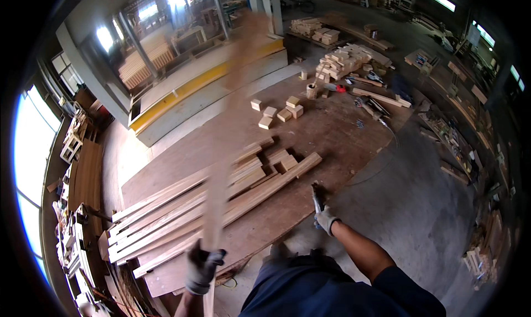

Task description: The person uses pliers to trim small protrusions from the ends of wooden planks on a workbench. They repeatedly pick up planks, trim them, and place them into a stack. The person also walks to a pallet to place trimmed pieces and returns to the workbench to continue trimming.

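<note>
My left hand, in a grey glove with dark fingers, is closed around a long wooden plank. The plank rises from the hand toward the far side and is smeared by motion. My right hand, also gloved, is closed on a slim metal hand tool with a dark end, held out beside the work board's edge; its exact kind is hard to make out. Between and beyond the hands, several long wooden strips lie side by side, with short wooden blocks at their far ends.
The strips lie on a low brown board. Farther off on it are loose blocks, a block pile and power tools with a hose. A large machine with a yellow edge stands at the far left; timber lies along the right.
</note>
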